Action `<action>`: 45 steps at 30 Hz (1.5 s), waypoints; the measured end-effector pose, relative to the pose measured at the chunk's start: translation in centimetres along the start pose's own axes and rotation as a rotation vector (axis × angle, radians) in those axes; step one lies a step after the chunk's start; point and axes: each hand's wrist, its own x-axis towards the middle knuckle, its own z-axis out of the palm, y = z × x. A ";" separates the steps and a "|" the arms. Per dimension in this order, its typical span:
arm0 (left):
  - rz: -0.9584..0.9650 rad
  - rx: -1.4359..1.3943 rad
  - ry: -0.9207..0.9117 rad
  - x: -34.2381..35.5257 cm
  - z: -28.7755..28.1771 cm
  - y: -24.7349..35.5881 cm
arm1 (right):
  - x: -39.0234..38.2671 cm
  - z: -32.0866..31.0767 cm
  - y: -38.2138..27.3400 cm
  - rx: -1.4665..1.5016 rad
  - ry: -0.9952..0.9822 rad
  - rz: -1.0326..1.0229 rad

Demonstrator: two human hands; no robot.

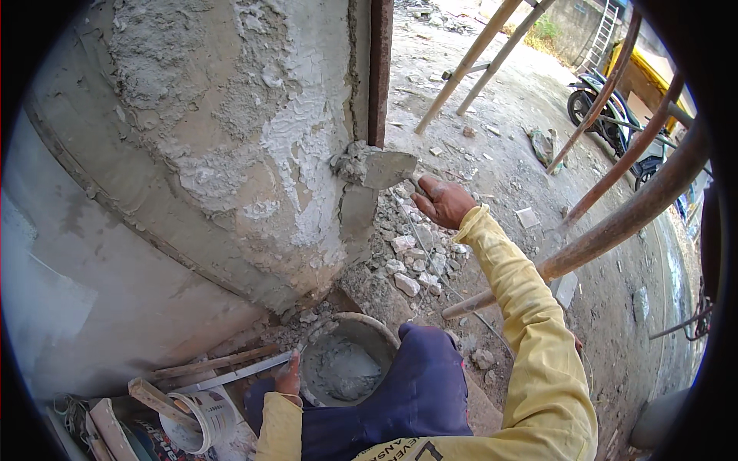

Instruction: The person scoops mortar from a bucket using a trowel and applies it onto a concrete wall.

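My right hand (pixel 444 201) is closed round the handle of a trowel (pixel 390 168). Its flat blade bears wet grey mortar (pixel 352 163) at the lower corner of a rough, partly plastered wall (pixel 231 138). The mortar touches the wall's edge, just below a rusty brown upright strip (pixel 380 69). My left hand (pixel 289 378) is low down beside the rim of a round mortar bucket (pixel 309 338), at the end of a long pale flat strip (pixel 238 373). Most of its fingers are hidden, so its grip does not show. Grey mortar (pixel 347 370) lies inside the bucket, next to my leg.
Broken rubble (pixel 411 269) lies at the wall's foot. Slanting poles (pixel 623 238) cross the right side. A white pail (pixel 204 422) with a wooden-handled tool stands at lower left, near a wooden stick (pixel 215 361). A motorbike (pixel 603 111) and a ladder (pixel 602 34) are far right.
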 end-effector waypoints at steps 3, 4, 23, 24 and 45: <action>-0.060 0.042 -0.050 -0.3 0.0 1.0 | 0.7 -1.2 0.3 0.015 -0.005 -0.066; -0.049 0.015 -0.046 -0.6 0.2 1.5 | 0.6 -1.2 0.3 0.017 -0.006 -0.062; -0.038 0.093 -0.036 0.9 0.1 -0.1 | -5.6 4.4 -3.4 0.350 0.189 0.094; -0.039 0.096 -0.039 0.7 0.3 0.2 | -4.8 3.9 -4.1 0.345 0.166 0.041; -0.004 0.061 -0.034 0.4 0.6 0.7 | -9.5 5.8 2.4 0.060 0.235 0.401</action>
